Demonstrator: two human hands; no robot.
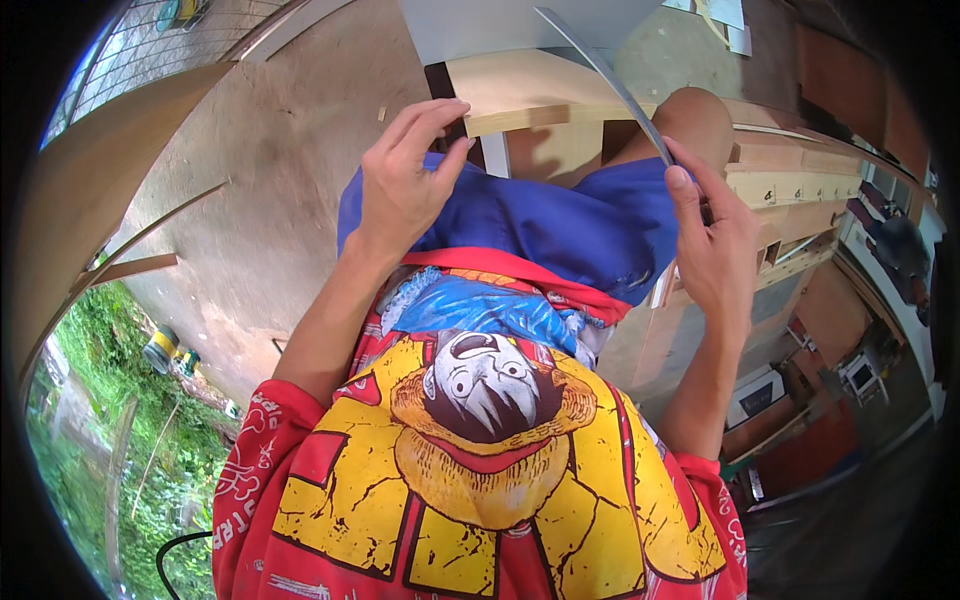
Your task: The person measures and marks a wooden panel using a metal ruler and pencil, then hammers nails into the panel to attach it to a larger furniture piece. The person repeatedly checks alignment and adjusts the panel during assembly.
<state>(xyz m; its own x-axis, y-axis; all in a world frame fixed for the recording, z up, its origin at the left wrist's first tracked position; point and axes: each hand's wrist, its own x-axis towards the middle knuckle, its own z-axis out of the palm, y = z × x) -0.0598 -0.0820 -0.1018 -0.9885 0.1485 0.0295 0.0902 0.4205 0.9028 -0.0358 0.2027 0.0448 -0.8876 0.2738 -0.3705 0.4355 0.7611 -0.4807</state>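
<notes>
My right hand (715, 225) pinches the lower end of a long, thin grey strip (605, 72) between thumb and fingers. The strip runs up and to the left, its far end over a light grey panel (470, 28). At the left corner of a pale wooden board (530, 85) is my left hand (408, 175), thumb and index finger apart, holding nothing I can see. Whether its fingertips touch the board's corner I cannot tell. The board's front edge faces me, just beyond my blue shorts.
Brown plywood sheeting (240, 230) spreads out on the left. Wooden lengths (790, 185) lie to the right beyond my knee. A narrow stick (165, 225) and greenery (140, 440) show at far left. A person (895, 240) is at the far right.
</notes>
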